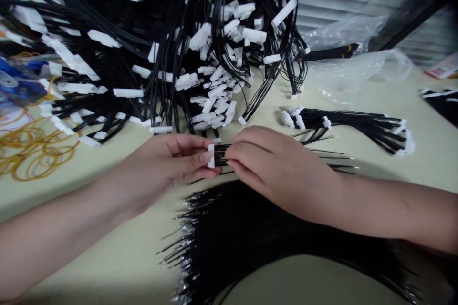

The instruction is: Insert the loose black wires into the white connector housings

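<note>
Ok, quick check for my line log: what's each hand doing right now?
Left hand: closed, pinching a white connector.
Right hand: closed, holding the black wires running from it.

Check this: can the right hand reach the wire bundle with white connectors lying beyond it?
Probably yes: only loose black wires lie between the right hand and the wire bundle, though it is pinching wires now.

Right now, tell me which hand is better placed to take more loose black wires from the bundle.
Probably the right hand: it lies over the edge of the black wire bundle, its fingers on the short wires. The left hand sits farther away, pinching a white connector.
</note>
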Demonstrator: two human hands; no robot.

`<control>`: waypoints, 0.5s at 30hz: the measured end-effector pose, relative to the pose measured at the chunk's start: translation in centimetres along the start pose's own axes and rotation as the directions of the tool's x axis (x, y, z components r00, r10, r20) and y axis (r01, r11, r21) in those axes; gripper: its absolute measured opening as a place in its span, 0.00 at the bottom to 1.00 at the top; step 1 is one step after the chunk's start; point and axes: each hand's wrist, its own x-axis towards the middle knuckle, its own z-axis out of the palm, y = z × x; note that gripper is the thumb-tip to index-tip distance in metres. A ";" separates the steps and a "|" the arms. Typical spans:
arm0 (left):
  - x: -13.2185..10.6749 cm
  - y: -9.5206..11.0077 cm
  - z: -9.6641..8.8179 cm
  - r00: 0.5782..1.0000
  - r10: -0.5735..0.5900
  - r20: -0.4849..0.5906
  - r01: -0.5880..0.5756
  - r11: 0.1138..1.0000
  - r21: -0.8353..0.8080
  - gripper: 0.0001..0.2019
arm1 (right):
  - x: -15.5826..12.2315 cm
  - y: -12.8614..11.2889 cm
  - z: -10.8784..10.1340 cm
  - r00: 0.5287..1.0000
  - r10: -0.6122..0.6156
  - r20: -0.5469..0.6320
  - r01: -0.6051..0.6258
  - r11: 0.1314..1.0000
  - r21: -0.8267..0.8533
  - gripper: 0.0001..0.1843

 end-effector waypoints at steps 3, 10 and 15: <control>0.3 0.0 -0.5 0.995 0.094 -0.011 -0.095 0.993 -0.069 0.09 | -0.3 -0.7 -0.4 1.000 0.010 -0.001 -0.010 1.000 0.027 0.13; 0.8 0.2 -1.2 0.990 0.129 -0.048 -0.132 0.988 -0.079 0.07 | 0.7 -1.0 2.0 0.970 -0.036 0.242 0.025 0.999 0.046 0.06; 0.8 0.2 -1.3 0.991 0.133 -0.033 -0.135 0.989 -0.068 0.06 | 1.4 -0.9 2.2 0.957 -0.009 0.291 -0.045 0.983 0.179 0.03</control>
